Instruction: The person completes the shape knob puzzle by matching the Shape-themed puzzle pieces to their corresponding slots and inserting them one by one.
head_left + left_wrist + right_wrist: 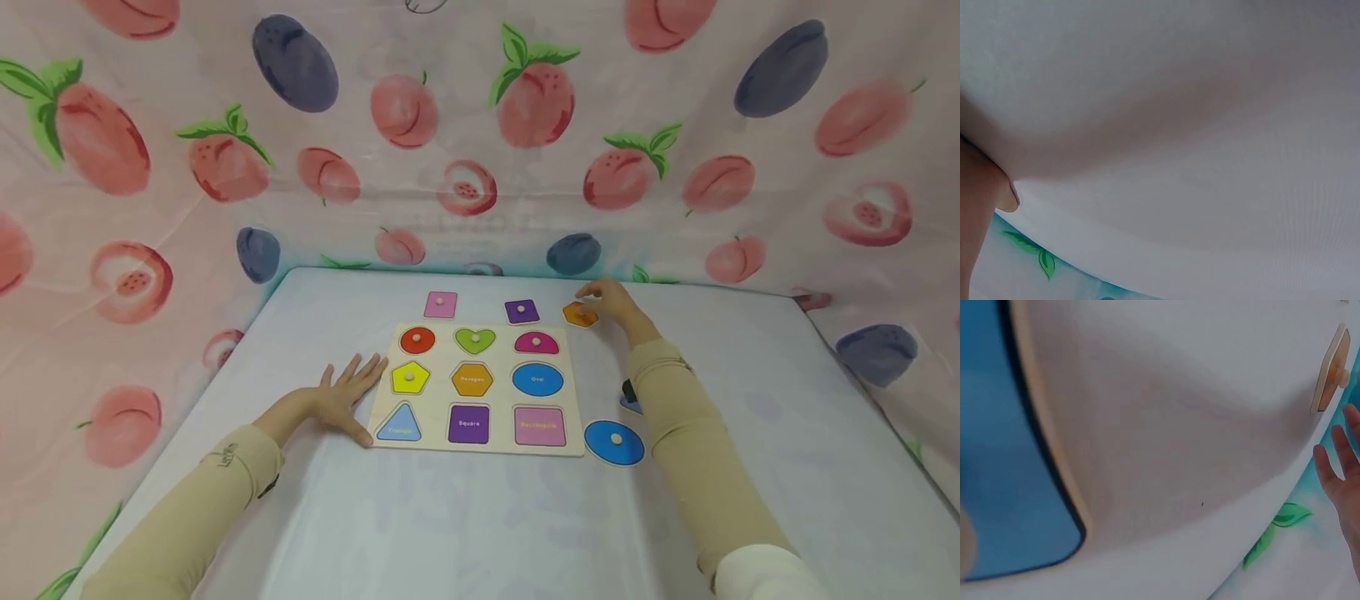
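Observation:
A wooden shape puzzle board point(435, 400) lies on the white-covered table. My left hand point(341, 402) rests at its left edge with spread fingers, the thumb by the lower left corner. Behind the board's far right corner, my right hand point(611, 304) reaches over an orange hexagon piece point(576, 317). In the right wrist view the wooden knob point(1343, 378) of that piece shows uncovered, with the fingers point(1349, 459) loosely extended close by. Red circle point(417, 341), green heart point(475, 342), magenta half circle point(536, 343) and yellow pentagon point(409, 378) pieces sit in the board.
Pink rectangle point(440, 305) and purple square point(522, 312) pieces lie beyond the board. A blue oval piece point(613, 442) lies off its near right corner. Another blue piece point(631, 404) is partly hidden under the right forearm. A fruit-print cloth point(525, 208) hangs behind the table.

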{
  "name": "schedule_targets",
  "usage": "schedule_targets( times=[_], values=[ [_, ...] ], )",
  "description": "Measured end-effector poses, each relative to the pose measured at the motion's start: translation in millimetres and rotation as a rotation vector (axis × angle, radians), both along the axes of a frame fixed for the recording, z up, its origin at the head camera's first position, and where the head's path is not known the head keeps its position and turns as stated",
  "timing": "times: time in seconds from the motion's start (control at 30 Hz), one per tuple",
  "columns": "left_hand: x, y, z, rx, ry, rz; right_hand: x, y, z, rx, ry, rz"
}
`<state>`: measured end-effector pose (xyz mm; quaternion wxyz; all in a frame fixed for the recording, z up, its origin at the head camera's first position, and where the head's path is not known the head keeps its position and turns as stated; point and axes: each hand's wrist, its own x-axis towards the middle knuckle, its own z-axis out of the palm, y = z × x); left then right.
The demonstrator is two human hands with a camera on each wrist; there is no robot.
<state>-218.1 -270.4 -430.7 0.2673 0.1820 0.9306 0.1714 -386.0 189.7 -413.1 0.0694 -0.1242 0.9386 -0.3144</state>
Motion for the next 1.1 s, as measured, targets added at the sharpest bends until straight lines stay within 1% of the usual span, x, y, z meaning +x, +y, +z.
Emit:
schedule_targets(
  times=[0.17,0.27,0.37,0.47,0.57,0.6,0.67,0.73,0.77,0.8,0.87,0.9,0.93,1.0,1.03,1.1],
  values=[
    [-3.3,2,-2.1,-0.019,0.009,-0.002,6.1,9,-7.4,-0.077,-0.062,-0.063],
    [-3.5,3,-1.9,-0.022,0.012,-0.001,7.5,13,-11.7,-0.120,-0.060,-0.099],
    [-1.6,3,-0.1,-0.020,0.006,0.002,7.5,15,-14.9,-0.162,-0.043,-0.111],
    [0.5,1,1.7,-0.002,0.001,0.005,6.8,12,-16.7,-0.202,-0.050,-0.117],
    [1.1,-1,2.1,0.000,0.002,0.003,5.0,9,-17.6,-0.202,-0.067,-0.134],
    [0.9,-1,2.3,0.004,0.003,0.003,2.2,10,-19.9,-0.202,-0.062,-0.134],
    [0.5,-2,2.1,0.011,0.004,0.001,-10.3,15,-32.1,-0.210,-0.066,-0.137],
    [0.3,-1,1.9,0.011,0.003,-0.005,-36.9,30,-62.8,-0.240,-0.024,-0.126],
    [0.3,-1,2.0,0.003,0.002,-0.007,-52.5,38,-79.9,-0.244,-0.013,-0.126],
    [0.6,0,2.0,0.014,0.002,-0.008,-68.2,46,-96.5,-0.248,-0.024,-0.119],
    [0.5,0,1.4,0.003,0.001,-0.010,-98.0,61,-131.3,-0.262,0.009,-0.110],
    [0.5,0,1.3,-0.004,0.002,-0.010,-106.3,64,-140.0,-0.259,0.005,-0.112],
    [0.3,0,1.0,-0.008,0.003,-0.010,-109.1,64,-143.4,-0.235,0.010,-0.133],
    [-0.2,0,0.5,-0.001,0.002,-0.008,-104.3,60,-140.8,-0.240,0.041,-0.133],
    [-0.4,0,0.5,-0.003,0.002,-0.008,-95.0,56,-131.9,-0.237,0.055,-0.145],
    [-1.0,0,1.0,-0.017,0.002,-0.008,-65.5,39,-100.9,-0.220,0.036,-0.174]
  ],
)
